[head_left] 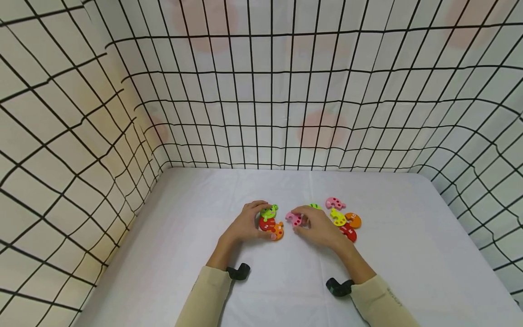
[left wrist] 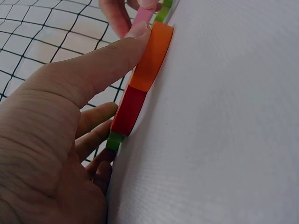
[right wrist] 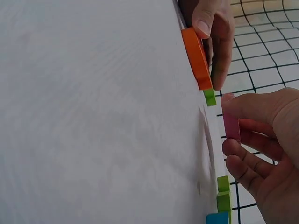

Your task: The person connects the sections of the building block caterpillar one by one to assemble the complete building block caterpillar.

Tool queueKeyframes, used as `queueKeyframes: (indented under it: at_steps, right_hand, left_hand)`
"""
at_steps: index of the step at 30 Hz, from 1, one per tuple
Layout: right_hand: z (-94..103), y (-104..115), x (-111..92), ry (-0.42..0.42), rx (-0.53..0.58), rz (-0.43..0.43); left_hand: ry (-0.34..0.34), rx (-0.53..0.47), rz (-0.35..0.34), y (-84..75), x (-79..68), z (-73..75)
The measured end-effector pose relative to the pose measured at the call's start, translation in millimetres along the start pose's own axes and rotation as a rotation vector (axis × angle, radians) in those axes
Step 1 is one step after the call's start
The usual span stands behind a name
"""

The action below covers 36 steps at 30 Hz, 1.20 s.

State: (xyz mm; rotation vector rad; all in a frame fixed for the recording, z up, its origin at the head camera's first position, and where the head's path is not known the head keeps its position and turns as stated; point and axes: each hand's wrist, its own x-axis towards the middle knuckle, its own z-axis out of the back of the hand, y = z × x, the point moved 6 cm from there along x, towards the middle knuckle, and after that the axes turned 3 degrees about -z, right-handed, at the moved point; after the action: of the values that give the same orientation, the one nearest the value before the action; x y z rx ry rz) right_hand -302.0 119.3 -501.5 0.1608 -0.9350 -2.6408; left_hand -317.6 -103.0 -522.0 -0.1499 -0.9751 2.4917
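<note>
My left hand (head_left: 246, 223) holds a short row of joined puzzle pieces between thumb and fingers. The row has a green head piece with a face (head_left: 268, 212), a red piece (head_left: 266, 225) and an orange piece (head_left: 278, 231). In the left wrist view, the thumb lies against the edge of the orange piece (left wrist: 153, 58), with the other fingers by the red and green ones. A pink piece with red dots (head_left: 293, 219) is pinched by my right hand (head_left: 319, 227), just right of the row. The right wrist view shows this pink piece (right wrist: 231, 122) raised above the cloth.
Right of my right hand lie another pink piece (head_left: 335, 203), a yellow one (head_left: 337, 217), an orange one (head_left: 353, 220) and a red one (head_left: 348, 233). A green piece (head_left: 314, 206) is partly hidden behind that hand. Black grid netting (head_left: 269, 100) surrounds the white-covered table (head_left: 278, 290).
</note>
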Motion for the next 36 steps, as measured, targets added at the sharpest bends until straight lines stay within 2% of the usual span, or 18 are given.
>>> queueKeyframes:
  at_steps: [8, 22, 36]
  right_hand:
    - [-3.7, 13.3, 2.7, 0.013, 0.016, 0.045]
    - [-18.2, 21.5, 8.2, 0.046, -0.002, 0.09]
    - [-22.3, 22.1, 8.4, 0.059, -0.068, 0.037]
  left_hand:
    - [-0.006, -0.006, -0.013, 0.7, 0.0, -0.2]
    - [-0.011, -0.021, -0.029, 0.7, -0.3, -0.6]
    - [-0.009, -0.014, -0.028, 1.2, -0.3, -1.1]
